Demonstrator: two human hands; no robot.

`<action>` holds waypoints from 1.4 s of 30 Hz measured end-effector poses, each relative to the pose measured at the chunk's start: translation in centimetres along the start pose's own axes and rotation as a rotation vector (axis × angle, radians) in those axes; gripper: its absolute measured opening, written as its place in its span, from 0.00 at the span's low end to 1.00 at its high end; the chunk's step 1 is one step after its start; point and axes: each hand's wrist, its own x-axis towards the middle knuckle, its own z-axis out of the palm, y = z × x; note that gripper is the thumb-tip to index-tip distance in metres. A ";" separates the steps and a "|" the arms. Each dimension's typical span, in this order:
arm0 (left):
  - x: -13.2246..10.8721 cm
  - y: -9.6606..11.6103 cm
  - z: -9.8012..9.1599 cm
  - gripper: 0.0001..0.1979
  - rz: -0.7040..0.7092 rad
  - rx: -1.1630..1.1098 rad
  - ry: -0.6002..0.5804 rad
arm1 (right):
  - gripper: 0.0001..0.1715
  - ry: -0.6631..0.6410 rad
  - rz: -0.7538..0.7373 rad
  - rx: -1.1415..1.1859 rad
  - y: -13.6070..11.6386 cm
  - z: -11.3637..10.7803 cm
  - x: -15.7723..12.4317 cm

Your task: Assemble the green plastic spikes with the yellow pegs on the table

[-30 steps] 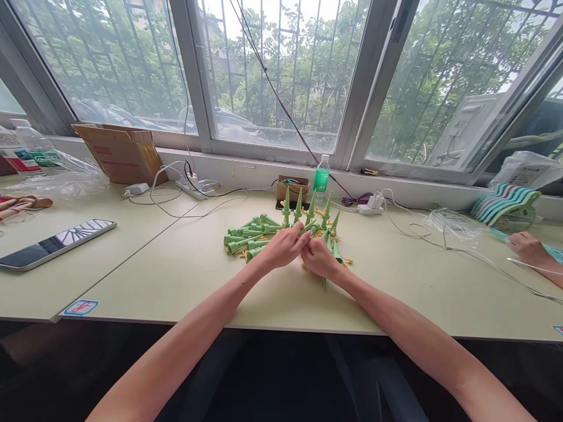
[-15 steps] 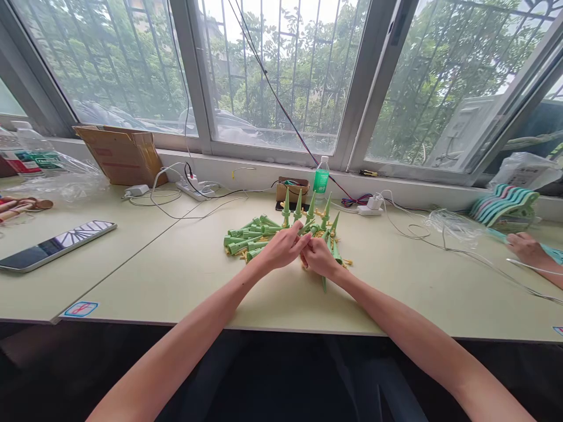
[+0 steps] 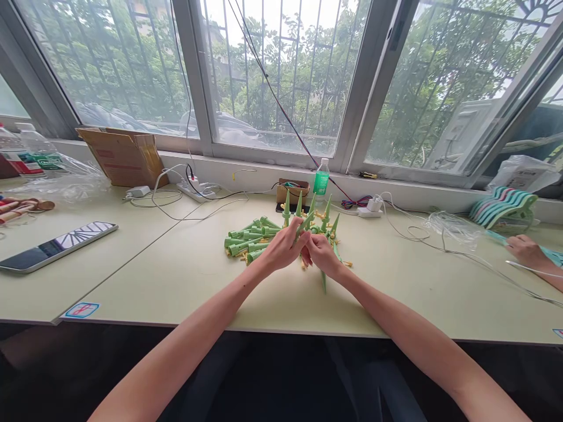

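Observation:
My left hand and my right hand meet at the middle of the pale table, fingertips together. My left hand's fingers pinch a green cone-shaped spike that points up and away. My right hand is closed beside it, on the same spike or on a small part that I cannot make out. A pile of lying green spikes sits just left of my hands. Several spikes stand upright behind them. Small yellow parts lie scattered on the right.
A green bottle and a small cardboard box stand by the window sill. A power strip with cables and a brown carton are at the back left, a phone at the left. Another person's hand rests at the far right.
My hands have lifted slightly off the table and drawn closer together. The green spike between them now tilts upward. The pile has not moved.

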 end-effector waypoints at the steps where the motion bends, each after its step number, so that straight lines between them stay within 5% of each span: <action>1: 0.0 0.0 0.0 0.14 0.000 -0.012 0.008 | 0.38 0.001 -0.001 0.017 0.1 0.0 0.0; 20: 0.4 -0.4 0.4 0.12 -0.106 -0.212 0.129 | 0.27 0.046 -0.021 0.118 -1.2 -0.4 0.0; 31: 0.2 -0.7 0.6 0.12 -0.037 -0.113 0.048 | 0.30 0.049 0.007 0.067 -0.5 -0.4 0.0; 42: 0.3 -0.8 1.0 0.17 -0.008 0.024 0.222 | 0.29 0.275 0.049 0.071 -0.5 -0.7 0.4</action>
